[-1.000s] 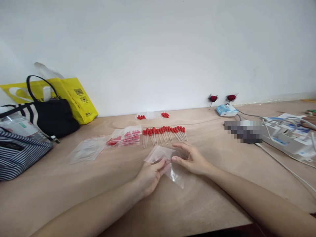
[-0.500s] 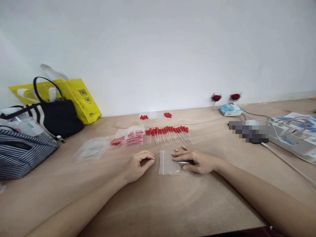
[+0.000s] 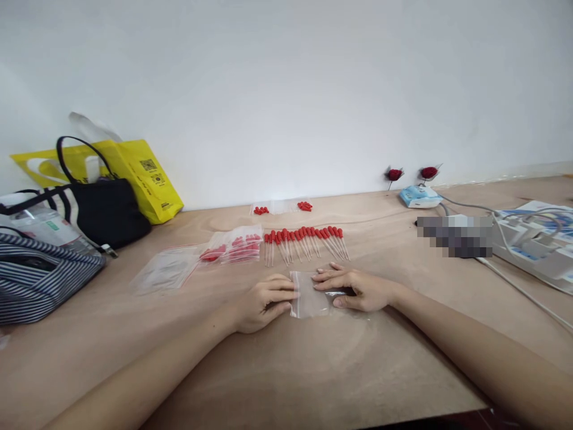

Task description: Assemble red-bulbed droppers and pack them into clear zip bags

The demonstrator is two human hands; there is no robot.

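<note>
A small clear zip bag [image 3: 308, 301] lies flat on the table in front of me. My left hand [image 3: 266, 300] has its fingertips and thumb at the zip edge of the bag, gripping it; the fingertips partly hide that edge. On the bag's other end rests my right hand [image 3: 356, 288], fingers spread and pressing it down. Just beyond the bag is a row of glass droppers [image 3: 307, 239] with red rubber bulbs, tips pointing toward me.
Left of the droppers are zip bags of red bulbs [image 3: 242, 245] and flat clear bags [image 3: 165, 269]. Loose red bulbs [image 3: 305, 206] lie near the wall. Handbags [image 3: 111, 209] and a yellow bag [image 3: 156, 185] stand at left. Tissues [image 3: 419, 197], a power strip [image 3: 528, 251] and cables are right.
My left hand has moved right from beside the bag to its zip edge, which has shifted and bent slightly. My right hand stays on the bag.
</note>
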